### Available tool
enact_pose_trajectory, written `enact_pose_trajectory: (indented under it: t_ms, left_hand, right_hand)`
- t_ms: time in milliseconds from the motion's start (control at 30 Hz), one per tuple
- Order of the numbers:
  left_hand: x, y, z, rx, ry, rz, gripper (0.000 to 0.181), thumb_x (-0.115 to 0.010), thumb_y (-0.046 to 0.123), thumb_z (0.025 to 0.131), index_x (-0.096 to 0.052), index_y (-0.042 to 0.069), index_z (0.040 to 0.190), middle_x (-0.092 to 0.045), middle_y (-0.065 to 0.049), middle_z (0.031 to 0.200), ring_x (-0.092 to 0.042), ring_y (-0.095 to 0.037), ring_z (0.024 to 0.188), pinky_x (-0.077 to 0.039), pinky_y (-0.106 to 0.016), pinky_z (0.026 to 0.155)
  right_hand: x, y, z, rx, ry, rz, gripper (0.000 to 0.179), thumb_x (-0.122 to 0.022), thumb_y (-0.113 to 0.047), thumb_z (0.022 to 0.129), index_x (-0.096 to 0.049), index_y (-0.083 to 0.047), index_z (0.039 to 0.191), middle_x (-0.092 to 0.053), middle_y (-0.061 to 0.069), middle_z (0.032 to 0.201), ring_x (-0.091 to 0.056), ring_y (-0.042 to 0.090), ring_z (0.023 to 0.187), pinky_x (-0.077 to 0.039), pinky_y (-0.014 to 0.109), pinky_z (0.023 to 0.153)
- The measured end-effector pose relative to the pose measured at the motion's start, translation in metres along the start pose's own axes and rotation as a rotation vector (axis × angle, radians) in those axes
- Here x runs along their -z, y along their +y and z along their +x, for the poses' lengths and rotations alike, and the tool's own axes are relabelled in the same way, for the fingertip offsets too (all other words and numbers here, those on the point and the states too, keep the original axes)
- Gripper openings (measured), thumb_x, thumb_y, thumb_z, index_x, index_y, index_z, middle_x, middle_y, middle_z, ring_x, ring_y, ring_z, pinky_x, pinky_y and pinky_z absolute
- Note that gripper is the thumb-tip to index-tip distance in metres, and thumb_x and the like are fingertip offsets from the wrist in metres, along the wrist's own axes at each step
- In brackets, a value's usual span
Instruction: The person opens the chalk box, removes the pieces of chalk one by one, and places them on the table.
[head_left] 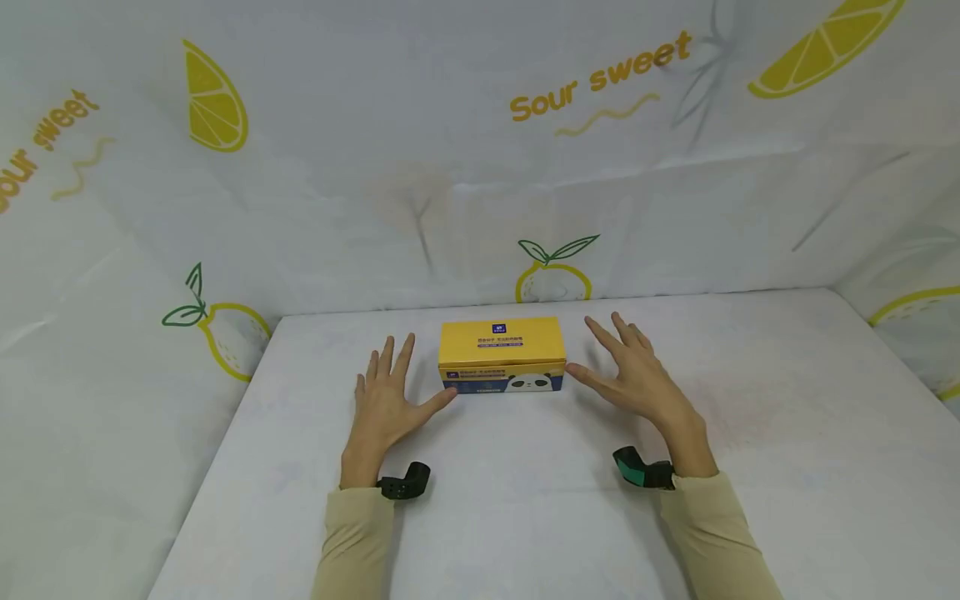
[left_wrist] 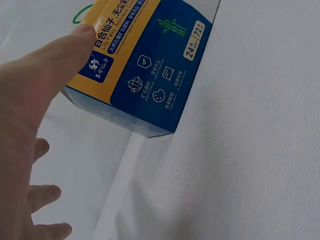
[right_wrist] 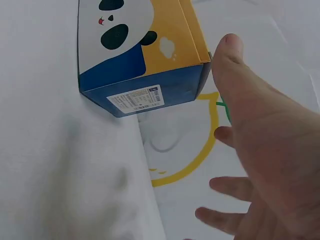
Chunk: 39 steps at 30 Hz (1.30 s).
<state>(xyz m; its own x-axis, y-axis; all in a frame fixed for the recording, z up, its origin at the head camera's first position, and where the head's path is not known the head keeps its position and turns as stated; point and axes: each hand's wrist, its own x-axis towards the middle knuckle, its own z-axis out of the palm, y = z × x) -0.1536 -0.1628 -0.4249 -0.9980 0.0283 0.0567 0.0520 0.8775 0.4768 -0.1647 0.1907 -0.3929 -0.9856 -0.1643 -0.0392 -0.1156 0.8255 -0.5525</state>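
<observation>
A yellow and blue chalk box (head_left: 501, 343) with a panda face on its front lies on the table, lid down. My left hand (head_left: 386, 408) is at its left side, fingers spread, thumb tip by the front left corner. In the left wrist view that thumb (left_wrist: 60, 57) overlaps the box's printed front (left_wrist: 150, 75); whether it touches cannot be told. On the other side my right hand (head_left: 633, 375) has its fingers spread too. Its thumb (right_wrist: 231, 55) points at the box's right edge, near a white label (right_wrist: 136, 99). Neither hand grips anything.
A white cloth covers the table (head_left: 510, 500). Behind it rises a white backdrop (head_left: 360, 225) printed with lemons and lettering, meeting the table's back edge just beyond the box. A black wrist band (head_left: 405, 482) sits on the left wrist, another band (head_left: 643, 469) on the right.
</observation>
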Motion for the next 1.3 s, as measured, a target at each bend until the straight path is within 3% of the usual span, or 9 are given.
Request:
enact_pose_trajectory:
  t_ms: [67, 167, 300, 400, 600, 833, 967, 1133, 1300]
  left_hand:
    - [-0.002, -0.002, 0.001, -0.010, 0.009, -0.078, 0.109, -0.072, 0.068, 0.081, -0.017, 0.028, 0.166, -0.015, -0.015, 0.172, -0.017, -0.047, 0.157, -0.019, -0.073, 0.121]
    - [-0.005, -0.004, 0.004, -0.026, 0.018, -0.276, 0.104, -0.075, 0.056, 0.084, -0.017, 0.026, 0.166, -0.019, -0.012, 0.172, -0.023, -0.042, 0.157, -0.025, -0.067, 0.123]
    - [-0.013, -0.007, 0.008, -0.068, 0.049, -0.559, 0.096, -0.074, 0.038, 0.090, -0.018, 0.021, 0.165, -0.023, -0.013, 0.171, -0.029, -0.040, 0.155, -0.029, -0.059, 0.125]
    - [-0.019, -0.008, 0.009, -0.101, 0.070, -0.674, 0.092, -0.073, 0.030, 0.091, -0.018, 0.019, 0.165, -0.025, -0.018, 0.169, -0.031, -0.042, 0.154, -0.030, -0.056, 0.125]
    - [-0.026, -0.006, 0.010, -0.084, 0.082, -0.754, 0.089, -0.071, 0.025, 0.093, -0.018, 0.023, 0.164, -0.024, -0.019, 0.169, -0.031, -0.042, 0.154, -0.031, -0.055, 0.125]
    - [-0.031, 0.001, 0.022, -0.100, 0.104, -0.855, 0.082, -0.065, 0.025, 0.097, -0.016, 0.023, 0.164, -0.021, -0.018, 0.169, -0.028, -0.042, 0.155, -0.027, -0.055, 0.127]
    - [-0.035, 0.002, 0.025, -0.118, 0.115, -0.875, 0.078, -0.063, 0.024, 0.098, -0.019, 0.021, 0.163, -0.022, -0.020, 0.169, -0.027, -0.043, 0.155, -0.025, -0.055, 0.127]
    - [-0.042, 0.001, 0.025, -0.160, 0.083, -0.892, 0.075, -0.061, 0.020, 0.098, -0.023, 0.013, 0.162, -0.023, -0.020, 0.169, -0.027, -0.043, 0.155, -0.023, -0.056, 0.128]
    - [-0.047, 0.001, 0.028, -0.197, 0.059, -0.885, 0.073, -0.062, 0.025, 0.098, -0.027, 0.010, 0.160, -0.026, -0.018, 0.168, -0.026, -0.042, 0.156, -0.022, -0.057, 0.128]
  right_hand:
    - [-0.003, 0.003, 0.002, 0.040, 0.033, 0.071, 0.081, -0.067, -0.054, 0.095, -0.037, -0.015, 0.159, -0.015, 0.026, 0.169, -0.017, 0.055, 0.153, -0.026, 0.079, 0.114]
    - [-0.009, 0.008, 0.007, 0.109, 0.095, 0.199, 0.069, -0.072, -0.039, 0.095, -0.044, -0.012, 0.152, -0.024, 0.024, 0.167, -0.030, 0.050, 0.150, -0.036, 0.073, 0.112]
    - [-0.018, 0.012, 0.012, 0.153, 0.122, 0.333, 0.070, -0.074, -0.031, 0.095, -0.041, -0.013, 0.154, -0.032, 0.019, 0.164, -0.038, 0.048, 0.146, -0.042, 0.067, 0.110]
    - [-0.024, 0.013, 0.015, 0.150, 0.099, 0.399, 0.071, -0.073, -0.031, 0.096, -0.037, -0.017, 0.156, -0.032, 0.015, 0.165, -0.038, 0.048, 0.146, -0.042, 0.065, 0.112]
    - [-0.034, 0.010, 0.018, 0.142, 0.068, 0.471, 0.071, -0.071, -0.031, 0.097, -0.036, -0.020, 0.157, -0.030, 0.012, 0.167, -0.037, 0.047, 0.148, -0.042, 0.064, 0.113]
    - [-0.038, 0.001, 0.023, 0.137, 0.028, 0.516, 0.072, -0.072, -0.029, 0.097, -0.035, -0.020, 0.158, -0.029, 0.011, 0.168, -0.034, 0.045, 0.150, -0.042, 0.062, 0.114]
    - [-0.042, -0.006, 0.030, 0.158, 0.035, 0.526, 0.067, -0.069, -0.029, 0.098, -0.038, -0.018, 0.157, -0.032, 0.012, 0.166, -0.035, 0.045, 0.149, -0.044, 0.061, 0.112]
    - [-0.050, -0.009, 0.038, 0.140, 0.026, 0.553, 0.060, -0.065, -0.031, 0.101, -0.041, -0.017, 0.154, -0.034, 0.011, 0.165, -0.036, 0.043, 0.149, -0.045, 0.059, 0.112]
    - [-0.050, -0.008, 0.040, 0.112, -0.001, 0.561, 0.068, -0.067, -0.033, 0.099, -0.036, -0.019, 0.157, -0.033, 0.012, 0.165, -0.037, 0.042, 0.148, -0.047, 0.054, 0.109]
